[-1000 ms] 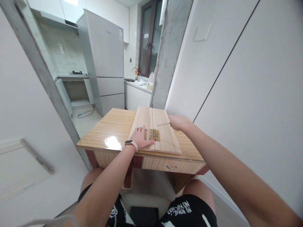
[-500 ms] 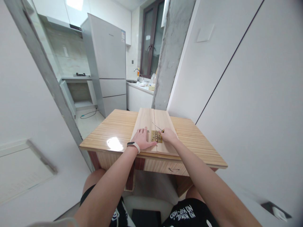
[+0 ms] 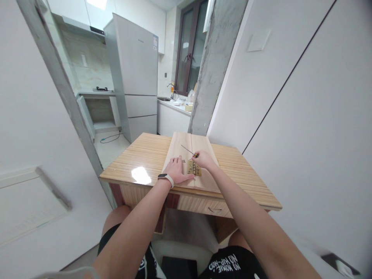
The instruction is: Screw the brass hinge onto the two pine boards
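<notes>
A brass hinge (image 3: 194, 168) lies across the seam between two pale wooden boards (image 3: 181, 143) on the table. My left hand (image 3: 176, 171) rests flat on the left board, fingers spread, its thumb reaching to the hinge's lower edge. Just above the hinge, my right hand (image 3: 203, 159) is closed around the handle of a screwdriver (image 3: 188, 149). The thin shaft points up and to the left, away from the hinge. Beside my left fingertips lies a small metal piece (image 3: 183, 161), too small to name.
The boards lie on a wood-grain table (image 3: 139, 155) with a drawer (image 3: 203, 205) at its front. A white wall (image 3: 290, 135) stands close on the right. Beyond the table are a grey fridge (image 3: 139, 66) and a sink counter (image 3: 174, 116).
My right hand has lifted slightly up and away from the hinge with the screwdriver, uncovering more of the hinge's right leaf. My left hand stays on the board. The view has shifted a little.
</notes>
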`<state>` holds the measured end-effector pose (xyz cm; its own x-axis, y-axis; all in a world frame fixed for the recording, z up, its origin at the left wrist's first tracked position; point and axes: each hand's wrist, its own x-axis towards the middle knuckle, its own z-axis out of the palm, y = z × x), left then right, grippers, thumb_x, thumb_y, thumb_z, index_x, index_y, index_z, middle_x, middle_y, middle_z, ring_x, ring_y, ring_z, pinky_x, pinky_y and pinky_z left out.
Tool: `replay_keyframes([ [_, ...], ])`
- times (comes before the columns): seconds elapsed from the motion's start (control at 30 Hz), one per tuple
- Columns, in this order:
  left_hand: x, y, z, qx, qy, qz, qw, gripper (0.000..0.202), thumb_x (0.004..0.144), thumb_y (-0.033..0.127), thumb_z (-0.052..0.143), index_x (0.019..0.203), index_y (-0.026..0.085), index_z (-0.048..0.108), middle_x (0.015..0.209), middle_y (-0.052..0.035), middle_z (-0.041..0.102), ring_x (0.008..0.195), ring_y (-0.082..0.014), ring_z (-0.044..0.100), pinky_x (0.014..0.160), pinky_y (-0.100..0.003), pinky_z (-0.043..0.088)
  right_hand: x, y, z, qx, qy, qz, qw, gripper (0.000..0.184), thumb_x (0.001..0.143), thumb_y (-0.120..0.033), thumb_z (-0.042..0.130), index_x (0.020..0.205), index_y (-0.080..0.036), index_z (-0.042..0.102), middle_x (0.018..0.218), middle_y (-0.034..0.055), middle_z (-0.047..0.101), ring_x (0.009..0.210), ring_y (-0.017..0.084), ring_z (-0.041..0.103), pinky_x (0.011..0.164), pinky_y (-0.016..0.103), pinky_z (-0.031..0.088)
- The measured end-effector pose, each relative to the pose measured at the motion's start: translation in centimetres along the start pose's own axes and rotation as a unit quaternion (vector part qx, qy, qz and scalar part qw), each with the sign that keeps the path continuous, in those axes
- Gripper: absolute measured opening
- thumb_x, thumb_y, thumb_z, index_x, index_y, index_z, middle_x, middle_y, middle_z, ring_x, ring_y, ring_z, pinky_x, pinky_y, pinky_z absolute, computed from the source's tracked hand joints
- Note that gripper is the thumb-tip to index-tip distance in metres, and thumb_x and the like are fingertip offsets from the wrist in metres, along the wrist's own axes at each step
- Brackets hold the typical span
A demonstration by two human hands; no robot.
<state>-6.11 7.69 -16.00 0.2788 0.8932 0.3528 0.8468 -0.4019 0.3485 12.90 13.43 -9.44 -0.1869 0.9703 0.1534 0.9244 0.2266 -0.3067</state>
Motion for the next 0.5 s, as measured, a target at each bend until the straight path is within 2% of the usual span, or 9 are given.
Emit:
replay_keyframes([
  [0.1,0.0,0.1,-0.3,0.005,-0.002,-0.002,1.0,0.131,0.07,0.097,0.046,0.157,0.0,0.032,0.155,-0.029,0.043,0.141,-0.0442,0.041,0.118,-0.05,0.027,0.8,-0.9,1.5,0.029,0.002,0.002,1.0,0.019,0.087,-0.034,0.069,0.095,-0.021,0.081,0.096,0.0089,0.079,0.087,0.019,0.072,0.071,0.024,0.044],
  [0.27,0.2,0.0,-0.4,0.0,-0.013,-0.016,1.0,0.128,0.068,0.097,0.047,0.155,0.004,0.035,0.156,-0.0261,0.045,0.142,-0.0435,0.041,0.118,-0.05,0.03,1.8,-2.0,3.7,0.047,-0.001,0.02,0.999,0.023,0.09,-0.039,0.068,0.096,-0.022,0.082,0.096,0.0094,0.079,0.085,0.019,0.071,0.07,0.025,0.045],
  [0.5,0.2,-0.1,-0.5,-0.001,-0.01,-0.023,1.0,0.124,0.068,0.095,0.051,0.156,0.008,0.035,0.156,-0.0233,0.045,0.141,-0.0422,0.043,0.119,-0.049,0.031,2.0,-2.4,3.9,0.041,-0.02,0.025,0.999,0.023,0.089,-0.041,0.07,0.092,-0.022,0.081,0.09,0.0094,0.079,0.078,0.018,0.07,0.066,0.025,0.042],
])
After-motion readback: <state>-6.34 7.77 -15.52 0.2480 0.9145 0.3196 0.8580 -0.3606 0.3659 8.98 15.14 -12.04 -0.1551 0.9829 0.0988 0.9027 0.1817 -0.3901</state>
